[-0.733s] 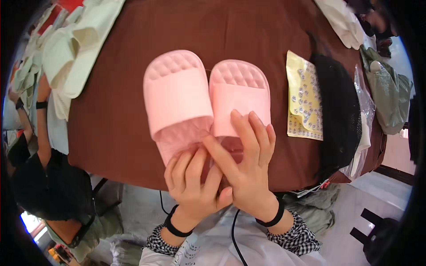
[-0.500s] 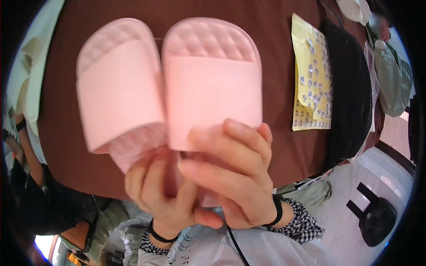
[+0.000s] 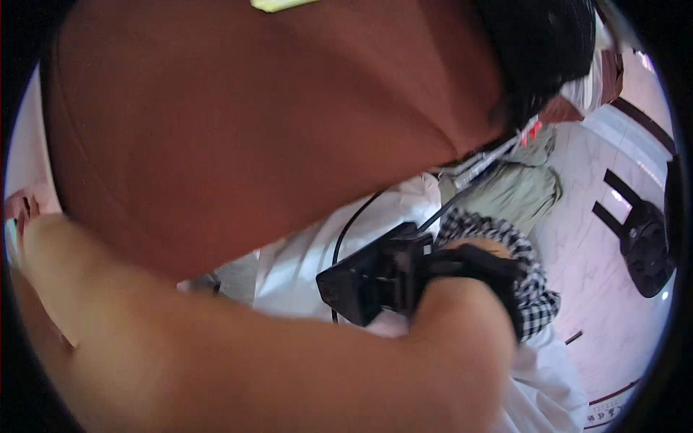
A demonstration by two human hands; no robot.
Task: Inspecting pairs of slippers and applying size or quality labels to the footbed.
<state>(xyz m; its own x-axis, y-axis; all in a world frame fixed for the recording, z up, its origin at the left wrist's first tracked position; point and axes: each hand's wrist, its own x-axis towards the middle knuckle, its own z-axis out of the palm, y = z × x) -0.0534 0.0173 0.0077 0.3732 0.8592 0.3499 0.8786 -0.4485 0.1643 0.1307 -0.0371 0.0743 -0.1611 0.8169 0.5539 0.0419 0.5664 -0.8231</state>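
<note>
**Blurred limb close to the lens, above the edge of a brown bench**

A large skin-coloured shape fills the lower half of the view. It runs from a black wristband (image 3: 473,270) on the right across to the left edge. It is very close to the camera and smeared, and by the band and the black-and-white checked cuff (image 3: 530,289) just behind it, it reads as the right hand (image 3: 253,361) with its wrist. Its fingers cannot be made out, so I cannot tell whether they are spread, closed or gripping anything. The left hand does not show as a separate shape.

Just beside the wristband, on its left, sits a black box-shaped device (image 3: 372,281). It lies against the person's white clothing (image 3: 303,260), and a thin black cable (image 3: 354,220) curves up from it. It is the nearest thing to the wrist, but I cannot tell whether the two touch.

At the far left edge, above the skin-coloured shape, is a small pink patch (image 3: 29,206), too blurred to identify.

The brown-covered bench (image 3: 253,123) takes up the upper half. A dark black mesh item (image 3: 541,50) lies at its upper right corner, and a sliver of something yellow-green (image 3: 281,3) shows at the top rim. Below the bench edge on the right hangs an olive-green cloth (image 3: 523,187). Further right, a black stand (image 3: 639,238) rests on the pale tiled floor (image 3: 599,317).
</note>
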